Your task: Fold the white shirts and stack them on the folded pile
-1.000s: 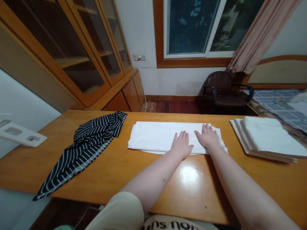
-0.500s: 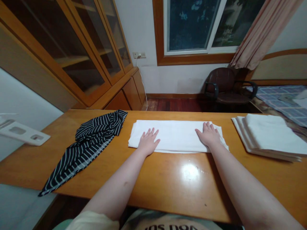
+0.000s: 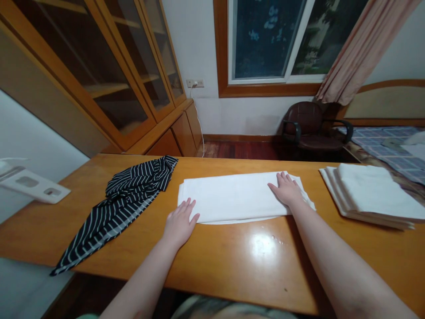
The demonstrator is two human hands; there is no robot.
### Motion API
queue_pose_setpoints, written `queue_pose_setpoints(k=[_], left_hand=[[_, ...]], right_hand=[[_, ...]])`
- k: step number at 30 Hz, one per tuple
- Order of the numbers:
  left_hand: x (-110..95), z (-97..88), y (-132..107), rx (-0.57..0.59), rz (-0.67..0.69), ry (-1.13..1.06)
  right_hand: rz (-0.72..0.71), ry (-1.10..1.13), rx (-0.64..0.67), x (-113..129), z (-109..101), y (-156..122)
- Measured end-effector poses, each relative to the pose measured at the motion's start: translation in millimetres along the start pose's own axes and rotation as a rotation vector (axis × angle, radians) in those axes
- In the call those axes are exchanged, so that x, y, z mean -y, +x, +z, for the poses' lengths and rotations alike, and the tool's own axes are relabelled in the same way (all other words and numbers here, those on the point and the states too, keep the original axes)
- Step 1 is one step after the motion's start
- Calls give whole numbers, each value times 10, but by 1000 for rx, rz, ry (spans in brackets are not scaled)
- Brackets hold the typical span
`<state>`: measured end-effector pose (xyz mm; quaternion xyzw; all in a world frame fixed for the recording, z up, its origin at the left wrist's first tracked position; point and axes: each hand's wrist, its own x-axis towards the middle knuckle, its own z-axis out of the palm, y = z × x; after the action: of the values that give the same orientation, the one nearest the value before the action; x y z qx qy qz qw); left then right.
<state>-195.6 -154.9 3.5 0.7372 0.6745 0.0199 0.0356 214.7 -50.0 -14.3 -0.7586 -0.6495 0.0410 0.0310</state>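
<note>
A folded white cloth [image 3: 232, 197] lies flat in a long strip on the wooden table [image 3: 232, 261]. My right hand [image 3: 287, 189] rests palm down on the cloth's right end, fingers stretched out. My left hand [image 3: 179, 221] lies flat at the cloth's near left corner, fingers spread, their tips at the cloth's edge and the palm on bare wood. Neither hand holds anything.
A black and white striped garment [image 3: 126, 199] lies crumpled to the left of the cloth. A stack of folded white cloths [image 3: 368, 192] sits at the right. A white plastic piece [image 3: 29, 186] juts in at far left. Behind the table stand a dark armchair [image 3: 312, 128] and glass-fronted cabinets [image 3: 109, 75].
My left hand has slid leftward along the cloth from beside the right hand to the near left corner, partly off the cloth. My right hand has stayed in place.
</note>
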Motion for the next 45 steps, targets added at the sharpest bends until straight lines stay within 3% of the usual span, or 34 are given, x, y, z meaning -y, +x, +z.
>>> queue_pose_setpoints(k=[2, 7, 15, 18, 24, 27, 30, 33, 36, 40, 42, 45], left_hand=[[-28, -42, -130, 0, -65, 2], [-81, -139, -307, -64, -422, 125], [-54, -168, -118, -80, -504, -79], [-36, -146, -81, -104, -519, -256], [-35, -72, -52, -311, -554, -569], [-59, -54, 0, -354, -652, -965], [-119, -90, 47, -280, -684, -1449], [-172, -117, 58, -234, -694, -1589], [-165, -55, 47, -245, -687, -1490], [-96, 103, 36, -251, -652, -1392], [-80, 139, 27, -250, -631, -1328], [-124, 90, 1, -267, -584, -1241]], right_hand=[[-22, 2, 1, -7, 2, 6], [-42, 7, -4, -12, -4, 9], [-54, 25, -30, -21, -3, -8], [-60, 38, -42, -15, -15, -17], [-62, 59, -59, -18, -20, -21], [-85, 59, -105, -45, -29, -40], [-147, 61, -257, 10, -88, -124], [-254, 180, -301, 307, -180, -311], [-417, 327, -133, 856, -220, -561], [-626, 374, 48, 1582, -94, -820], [-633, 344, 88, 1783, 5, -881], [-615, 284, 110, 1871, 105, -907]])
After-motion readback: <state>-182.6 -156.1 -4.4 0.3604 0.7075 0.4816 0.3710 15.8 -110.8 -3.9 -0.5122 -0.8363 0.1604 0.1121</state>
